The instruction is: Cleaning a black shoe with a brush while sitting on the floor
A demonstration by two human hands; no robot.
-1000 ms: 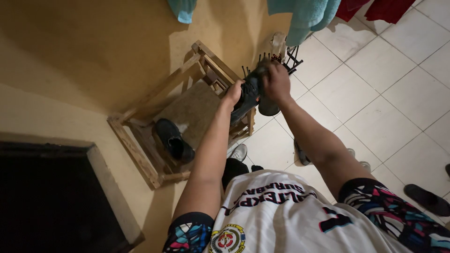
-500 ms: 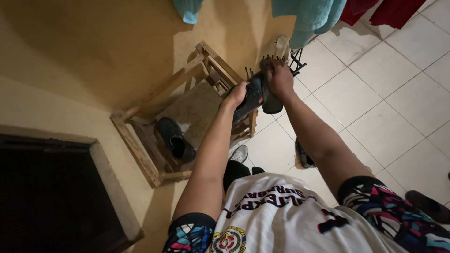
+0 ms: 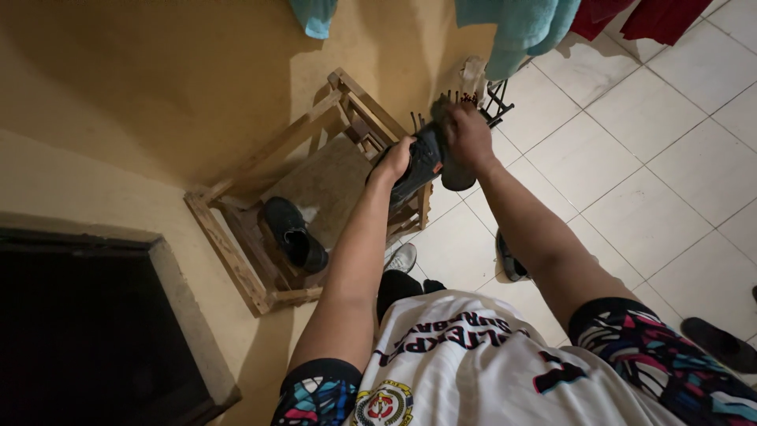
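Observation:
My left hand (image 3: 394,158) grips a dark shoe (image 3: 422,166) by its heel end, held up above a wooden rack (image 3: 236,252) against the wall. My right hand (image 3: 467,136) is closed over the front of the same shoe, and a second dark piece (image 3: 456,178) hangs under it. On the rack's lower level lies another black shoe (image 3: 293,235).
A black wire stand (image 3: 495,101) sits by the wall beyond my hands. Teal towels (image 3: 516,28) and red cloths (image 3: 662,16) hang overhead. A white shoe (image 3: 402,257), a grey shoe (image 3: 509,262) and a dark sandal (image 3: 721,341) lie on the tiled floor. A dark opening (image 3: 79,331) is at the left.
Both hands with the shoe have shifted slightly; the right hand has turned a little over the shoe's front. The view has barely moved.

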